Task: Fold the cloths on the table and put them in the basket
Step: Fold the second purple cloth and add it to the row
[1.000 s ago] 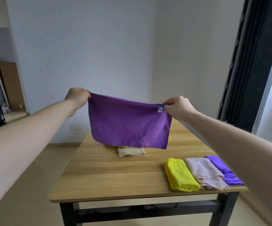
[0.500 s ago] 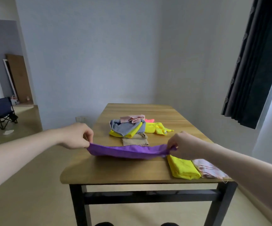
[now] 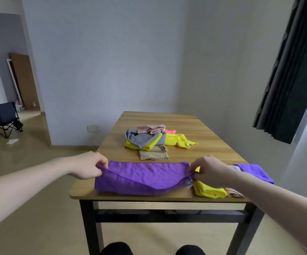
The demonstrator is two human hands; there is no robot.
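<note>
Two hands: the left hand pinches the left top corner of the purple cloth, and the right hand pinches the right top corner, by the little tag.
Where the cloth is: it lies at the near edge of the wooden table, between the two hands.
Long way: the cloth runs left to right, from one hand to the other.
Which way to fold: the held edge is lifted a little, and the flat part lies behind it, away from the person. I think the held edge should go forward onto the far edge.
Nearer hand: both hands are just as near, one at each end.
Folded ones: a yellow folded cloth, a pink one and another purple one sit just right of the right hand, partly hidden by that arm.
Still to do: a messy pile of cloths waits in the middle of the table.
Hidden: no basket can be seen. The fingertips are tucked into the cloth, so they are hard to make out.
</note>
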